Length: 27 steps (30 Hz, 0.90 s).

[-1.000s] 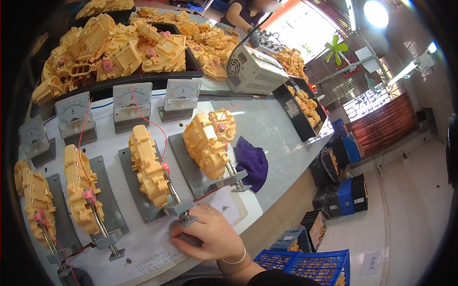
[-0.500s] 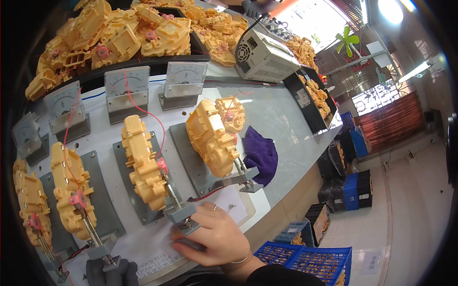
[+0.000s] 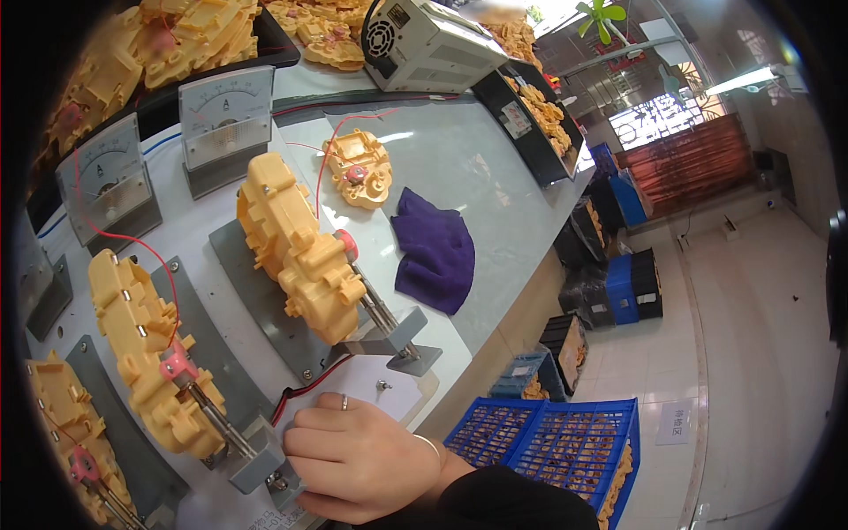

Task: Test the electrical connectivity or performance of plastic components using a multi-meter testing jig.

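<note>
My bare right hand, with a ring and a thin bracelet, is curled at the grey end block of the middle test fixture. Its fingers are closed; their tips and whatever they hold are hidden. Above that block, two metal rods reach a pink piece on a yellow plastic gear housing. A similar housing sits in the fixture to the right, its rods passing through another grey block. At the left rim is a third housing. My left hand is out of sight.
Analogue panel meters stand behind the fixtures. A loose yellow cover with red wire and a purple cloth lie at the right. Farther back are a white power unit and a black bin. Blue crates stand below the table edge.
The view has moved closer, shifting the fixtures leftward. My right hand stays by the same end block, its fingers now more folded and its thumb hidden. My gloved left hand has left the view.
</note>
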Available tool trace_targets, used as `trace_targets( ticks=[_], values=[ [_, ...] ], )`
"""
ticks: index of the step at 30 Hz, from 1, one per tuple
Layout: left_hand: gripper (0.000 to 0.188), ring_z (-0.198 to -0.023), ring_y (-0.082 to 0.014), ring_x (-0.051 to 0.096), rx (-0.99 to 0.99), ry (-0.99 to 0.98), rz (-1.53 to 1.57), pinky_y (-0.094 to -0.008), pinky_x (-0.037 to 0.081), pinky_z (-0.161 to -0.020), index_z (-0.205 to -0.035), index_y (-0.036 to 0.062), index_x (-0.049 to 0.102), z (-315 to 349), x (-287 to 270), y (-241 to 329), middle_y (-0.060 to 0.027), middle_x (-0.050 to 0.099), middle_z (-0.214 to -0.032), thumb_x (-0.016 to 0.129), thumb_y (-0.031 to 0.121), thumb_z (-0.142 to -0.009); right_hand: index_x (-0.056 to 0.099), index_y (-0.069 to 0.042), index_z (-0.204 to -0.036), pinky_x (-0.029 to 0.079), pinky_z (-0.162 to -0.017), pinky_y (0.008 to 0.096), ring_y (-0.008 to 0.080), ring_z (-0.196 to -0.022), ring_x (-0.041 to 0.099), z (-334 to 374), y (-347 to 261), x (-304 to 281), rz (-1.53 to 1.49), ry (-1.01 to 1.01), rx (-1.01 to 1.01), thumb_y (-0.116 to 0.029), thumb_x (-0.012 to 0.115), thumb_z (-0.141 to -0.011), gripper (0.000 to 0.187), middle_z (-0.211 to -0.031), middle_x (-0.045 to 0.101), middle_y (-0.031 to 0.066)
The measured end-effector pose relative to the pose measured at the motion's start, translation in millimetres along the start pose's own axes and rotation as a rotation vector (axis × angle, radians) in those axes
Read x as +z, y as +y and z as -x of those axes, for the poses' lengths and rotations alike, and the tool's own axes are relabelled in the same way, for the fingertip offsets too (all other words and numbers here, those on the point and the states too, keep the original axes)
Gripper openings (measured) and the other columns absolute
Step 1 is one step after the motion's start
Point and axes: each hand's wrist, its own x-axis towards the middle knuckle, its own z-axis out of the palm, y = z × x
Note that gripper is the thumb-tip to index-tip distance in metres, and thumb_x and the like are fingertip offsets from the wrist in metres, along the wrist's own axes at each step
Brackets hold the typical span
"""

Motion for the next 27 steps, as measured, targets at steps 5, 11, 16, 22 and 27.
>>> trace_targets(
  ticks=[5,11,16,22,27],
  values=[
    [0.009,-0.082,-0.0309,0.062,0.005,-0.027,0.03,-0.0443,0.05,-0.077,-0.087,0.0082,0.07,1.9,-2.6,-1.1,-0.011,0.066,-0.084,0.072,0.016,-0.085,0.052,-0.004,-0.084,0.041,-0.066,0.0391,0.0269,-0.074,0.049,-3.2,-3.9,-1.4,-0.009,0.018,-0.03,-0.01,0.066,-0.078,0.017,-0.079,0.045,0.0091],
    [0.008,-0.082,-0.0312,0.062,-0.004,-0.067,0.056,-0.0443,0.05,-0.077,-0.087,0.0083,0.07,5.8,-3.1,-3.7,-0.0113,0.066,-0.085,0.072,0.016,-0.085,0.052,-0.004,-0.084,0.04,-0.066,0.0392,0.0271,-0.074,0.049,-5.2,-6.2,-3.0,-0.006,-0.03,-0.001,-0.01,0.066,-0.077,0.017,-0.079,0.045,0.0094],
    [0.008,-0.082,-0.0315,0.062,-0.018,-0.097,0.08,-0.0443,0.05,-0.077,-0.088,0.0084,0.069,7.1,1.0,-4.2,-0.0115,0.066,-0.085,0.071,0.016,-0.085,0.053,0.0,-0.084,0.041,-0.067,0.0411,0.0293,-0.074,0.05,-2.4,-6.1,-6.6,-0.005,-0.08,0.003,-0.012,0.072,-0.064,0.031,-0.086,0.047,0.0117],
    [0.008,-0.082,-0.0318,0.061,-0.026,-0.143,0.117,-0.0443,0.05,-0.077,-0.088,0.0085,0.069,4.9,9.3,-5.5,-0.0118,0.065,-0.086,0.071,0.015,-0.085,0.052,-0.003,-0.084,0.04,-0.067,0.0395,0.0271,-0.074,0.049,-4.8,-5.5,-5.5,-0.045,-0.034,0.014,-0.009,0.066,-0.077,0.017,-0.079,0.044,0.0094],
    [0.007,-0.082,-0.032,0.061,-0.035,-0.178,0.143,-0.0443,0.05,-0.076,-0.088,0.0086,0.069,1.3,14.4,-3.1,-0.012,0.065,-0.086,0.071,0.015,-0.085,0.052,-0.003,-0.085,0.04,-0.067,0.0396,0.0272,-0.074,0.049,-2.9,-2.4,-5.2,-0.083,-0.016,0.005,-0.009,0.066,-0.077,0.017,-0.079,0.044,0.0095]
  ],
)
